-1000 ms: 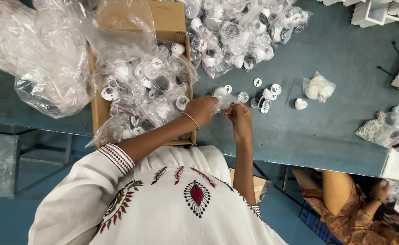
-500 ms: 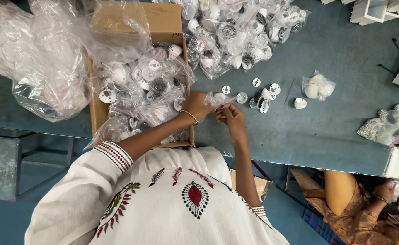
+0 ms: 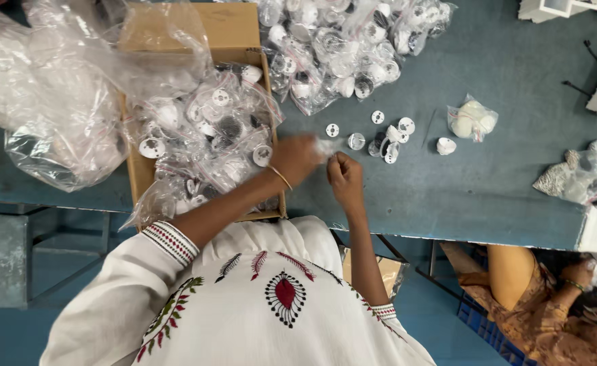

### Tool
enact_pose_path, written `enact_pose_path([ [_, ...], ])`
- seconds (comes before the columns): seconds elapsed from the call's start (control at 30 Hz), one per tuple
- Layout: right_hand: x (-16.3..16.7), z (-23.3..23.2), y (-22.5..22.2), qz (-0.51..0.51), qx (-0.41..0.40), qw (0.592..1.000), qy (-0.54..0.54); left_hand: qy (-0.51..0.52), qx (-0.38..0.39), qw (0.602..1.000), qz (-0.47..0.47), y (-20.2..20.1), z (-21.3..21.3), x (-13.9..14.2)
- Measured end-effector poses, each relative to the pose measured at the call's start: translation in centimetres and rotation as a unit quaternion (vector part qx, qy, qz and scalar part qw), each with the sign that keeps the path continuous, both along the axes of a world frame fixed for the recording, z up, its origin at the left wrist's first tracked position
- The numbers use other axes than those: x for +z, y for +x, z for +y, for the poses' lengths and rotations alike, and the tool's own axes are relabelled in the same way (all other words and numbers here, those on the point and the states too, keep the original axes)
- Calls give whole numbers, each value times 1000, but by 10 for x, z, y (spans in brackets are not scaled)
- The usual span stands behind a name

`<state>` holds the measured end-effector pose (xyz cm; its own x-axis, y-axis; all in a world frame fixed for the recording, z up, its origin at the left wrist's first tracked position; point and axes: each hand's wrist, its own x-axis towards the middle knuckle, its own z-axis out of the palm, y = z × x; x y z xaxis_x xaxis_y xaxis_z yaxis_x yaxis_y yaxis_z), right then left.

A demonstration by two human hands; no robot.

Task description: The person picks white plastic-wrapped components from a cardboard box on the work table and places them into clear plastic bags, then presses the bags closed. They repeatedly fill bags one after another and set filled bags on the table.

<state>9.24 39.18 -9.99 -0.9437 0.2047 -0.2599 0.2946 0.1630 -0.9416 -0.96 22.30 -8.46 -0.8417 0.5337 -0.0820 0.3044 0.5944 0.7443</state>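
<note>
Head view: since a moment ago the left hand (image 3: 297,159) has drawn in from the cardboard box (image 3: 196,30) toward the right hand (image 3: 344,177) — both now pinch a small clear bag (image 3: 326,146) between them at mid-frame, blurred. Loose white round parts (image 3: 386,132) lie just right of it. Filled clear bags (image 3: 342,47) heap at upper centre — no labels legible.

A blue-grey table (image 3: 488,196) fills the upper view under even light, with a blue floor (image 3: 13,332) below its edge, a grey metal frame (image 3: 34,257) underneath at left, and a blue crate (image 3: 488,332) at lower right.
</note>
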Motion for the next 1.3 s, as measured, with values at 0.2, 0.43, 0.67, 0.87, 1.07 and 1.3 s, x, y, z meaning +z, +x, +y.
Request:
enact_pose_path([
  [0.2,-18,18,28,3,20,997,-80,15,-10,1000,24,-25,-10,29],
  [0.43,-56,9,11,-10,-134,851,-508,115,-99,988,-30,-3,20,79],
  [0.67,-53,8,5,102,-109,610,-778,258,-94,959,-71,-5,41,53],
  [0.87,-16,109,9,29,-253,770,-585,377,10,837,-397,-26,23,23],
  [1.07,1,151,1,-9,-314,869,-382,368,23,851,-374,-31,4,15],
  [1.3,-9,160,-9,34,-290,909,-297,365,41,848,-382,-31,-3,7],
])
